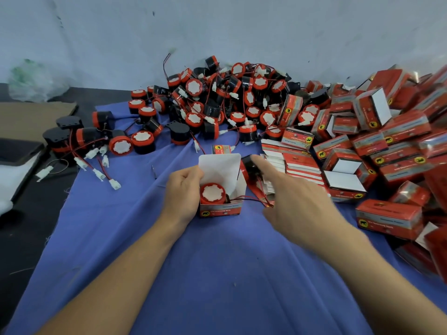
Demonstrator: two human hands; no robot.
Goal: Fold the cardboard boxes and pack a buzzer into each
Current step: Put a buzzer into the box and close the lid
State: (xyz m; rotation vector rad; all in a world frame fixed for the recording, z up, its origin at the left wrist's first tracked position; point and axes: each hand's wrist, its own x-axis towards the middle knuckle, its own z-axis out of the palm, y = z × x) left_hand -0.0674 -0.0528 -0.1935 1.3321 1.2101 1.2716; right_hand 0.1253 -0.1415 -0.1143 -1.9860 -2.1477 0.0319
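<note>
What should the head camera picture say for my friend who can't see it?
A left hand holds an open red box with a red buzzer inside; the right hand hovers beside it. Loose buzzers pile behind, more red boxes at right, on a blue cloth.

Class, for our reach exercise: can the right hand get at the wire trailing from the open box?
Probably yes: the wire runs uncovered from the box over the cloth, right beside the right hand.
</note>
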